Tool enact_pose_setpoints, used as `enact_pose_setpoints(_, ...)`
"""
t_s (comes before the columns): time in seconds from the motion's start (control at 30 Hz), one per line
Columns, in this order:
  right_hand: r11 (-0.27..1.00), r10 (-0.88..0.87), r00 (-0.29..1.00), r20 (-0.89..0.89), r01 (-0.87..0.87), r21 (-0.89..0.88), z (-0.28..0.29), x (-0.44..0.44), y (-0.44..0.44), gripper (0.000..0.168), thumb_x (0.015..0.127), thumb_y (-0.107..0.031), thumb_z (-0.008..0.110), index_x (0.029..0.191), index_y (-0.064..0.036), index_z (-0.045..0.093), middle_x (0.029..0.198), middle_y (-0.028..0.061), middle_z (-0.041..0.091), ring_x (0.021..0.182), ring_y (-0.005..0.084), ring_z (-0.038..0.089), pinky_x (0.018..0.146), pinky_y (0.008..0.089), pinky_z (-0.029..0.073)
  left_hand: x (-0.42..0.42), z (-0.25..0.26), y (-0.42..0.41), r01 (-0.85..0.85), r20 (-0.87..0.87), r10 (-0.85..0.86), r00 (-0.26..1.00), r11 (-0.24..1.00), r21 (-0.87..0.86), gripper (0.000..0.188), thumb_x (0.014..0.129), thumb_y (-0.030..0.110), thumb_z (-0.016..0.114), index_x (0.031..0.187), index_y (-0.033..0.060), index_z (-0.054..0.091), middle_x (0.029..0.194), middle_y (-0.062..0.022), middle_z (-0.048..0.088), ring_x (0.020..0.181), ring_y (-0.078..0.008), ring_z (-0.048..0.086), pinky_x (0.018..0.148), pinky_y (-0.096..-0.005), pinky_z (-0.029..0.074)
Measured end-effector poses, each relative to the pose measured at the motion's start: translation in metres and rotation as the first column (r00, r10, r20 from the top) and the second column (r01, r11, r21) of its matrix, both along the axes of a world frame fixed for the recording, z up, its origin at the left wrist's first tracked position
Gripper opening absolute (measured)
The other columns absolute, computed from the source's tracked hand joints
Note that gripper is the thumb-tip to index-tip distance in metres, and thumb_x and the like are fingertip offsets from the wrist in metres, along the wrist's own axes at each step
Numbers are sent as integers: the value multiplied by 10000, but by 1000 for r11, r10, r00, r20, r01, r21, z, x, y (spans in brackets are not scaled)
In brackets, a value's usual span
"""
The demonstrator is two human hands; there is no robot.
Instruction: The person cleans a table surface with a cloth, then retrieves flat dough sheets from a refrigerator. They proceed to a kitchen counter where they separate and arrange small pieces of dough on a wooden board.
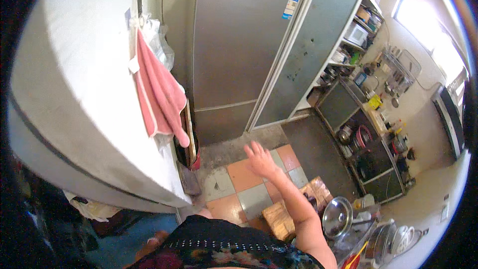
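My right hand (260,160) reaches forward over the tiled floor (257,198), palm down. Its fingers are a little apart and hold nothing. Under the forearm is a wooden-looking surface (279,219), partly covered by the arm. A shiny round metal lid or pan (337,217) stands close beside that forearm. At the lower left, a shadowed patch of skin looks like part of my left hand (154,242); its fingers cannot be made out. Ahead stands a grey refrigerator (239,52), its doors closed. A pink towel (158,89) hangs on the wall at the left.
Left of the floor runs a white wall (101,112). A frosted sliding door (310,52) adjoins the refrigerator. At the right, a low kitchen counter (377,123) holds bottles and tools, with a pink-rimmed basin (363,137) beneath. Utensils hang from a wall rack (399,71).
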State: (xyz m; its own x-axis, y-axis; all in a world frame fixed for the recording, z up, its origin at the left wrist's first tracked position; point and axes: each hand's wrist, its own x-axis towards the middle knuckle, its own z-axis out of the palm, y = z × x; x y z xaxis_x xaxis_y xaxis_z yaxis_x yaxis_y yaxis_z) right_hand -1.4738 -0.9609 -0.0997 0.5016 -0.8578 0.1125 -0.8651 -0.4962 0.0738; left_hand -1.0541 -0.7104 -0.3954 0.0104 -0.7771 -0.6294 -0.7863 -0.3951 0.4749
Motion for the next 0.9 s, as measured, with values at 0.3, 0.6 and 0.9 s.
enact_pose_setpoints(0.3,761,379,916,130,-229,-606,217,100,-251,724,741,-383,628,1282,-13,318,1343,182,314,1260,304,286,945,538,271,-43,-22,-123,-197,-27,200,980,977,88,331,753,331,565,897,34,582,840,-157,585,784,-313,550,683,-405,443)
enact_pose_setpoints(0.6,700,257,944,205,-36,-713,363,193,-438,634,755,-453,594,1198,-36,414,1286,151,393,1208,283,358,916,577,250,-76,30,-322,-185,-215,142,966,964,-193,295,757,319,572,843,37,588,776,-128,576,714,-277,540,633,-383,435)
enact_pose_setpoints(0.9,674,275,929,248,-2,-739,359,206,-458,625,684,-526,630,999,2,514,1004,138,550,993,278,497,865,550,276,-101,32,-341,-320,-234,287,929,940,-116,269,761,308,579,789,40,594,711,-99,567,644,-240,529,583,-362,428)
